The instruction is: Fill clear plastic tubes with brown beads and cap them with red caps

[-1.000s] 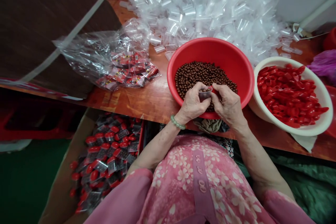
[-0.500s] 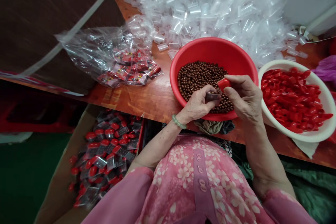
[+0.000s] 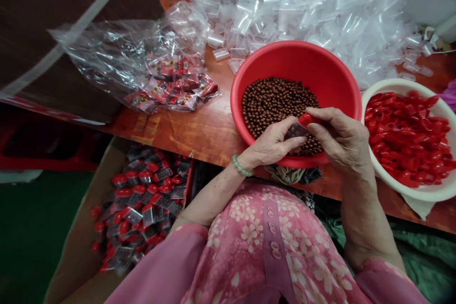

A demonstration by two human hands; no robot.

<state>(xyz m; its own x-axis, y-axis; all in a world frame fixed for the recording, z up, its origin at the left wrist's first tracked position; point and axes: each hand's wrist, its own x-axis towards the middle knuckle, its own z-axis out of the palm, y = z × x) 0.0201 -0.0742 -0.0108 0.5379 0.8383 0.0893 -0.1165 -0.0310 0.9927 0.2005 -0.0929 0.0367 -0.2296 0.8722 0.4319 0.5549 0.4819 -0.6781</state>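
Observation:
Over the near side of a red basin (image 3: 338, 76), my left hand (image 3: 274, 145) is closed around a small clear plastic container (image 3: 296, 130) with dark balls inside. My right hand (image 3: 344, 137) pinches a red plastic cap (image 3: 306, 119) between thumb and fingers, and the cap meets the container's open end. Whether it is fully seated I cannot tell. Brown balls (image 3: 270, 99) fill the basin's lower left part. To the right, a white bowl (image 3: 377, 161) holds many red caps (image 3: 409, 137).
A heap of clear empty containers (image 3: 285, 0) covers the table's back. Left of the basin lies a clear bag (image 3: 117, 57) with red packets (image 3: 178, 85). Below the table edge, a cardboard box (image 3: 78, 228) holds capped containers (image 3: 142, 204). A large brown box (image 3: 28, 9) stands upper left.
The red cap and the container, apart before, have come together at the container's mouth. The container has tilted up. The view has shifted slightly.

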